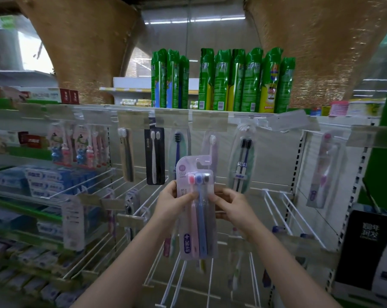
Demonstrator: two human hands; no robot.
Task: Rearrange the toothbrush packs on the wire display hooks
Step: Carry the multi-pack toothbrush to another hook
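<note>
- There is 1 view only, from a wide-angle camera worn on the person's head, so no second view overlaps it.
- It faces forward and slightly down at a shop display panel point(274, 156) with wire hooks point(277, 210).
- It sits close: both forearms reach up from the bottom edge toward the frame's centre.
- The top shelf point(210, 111) of green spray cans point(243, 81) lies about level with the lens.
- Straight lines bow toward the frame's edges.

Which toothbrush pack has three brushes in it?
The lilac pack held by both hands: pink, blue and grey brushes side by side. The hanging packs show one or two.
</note>
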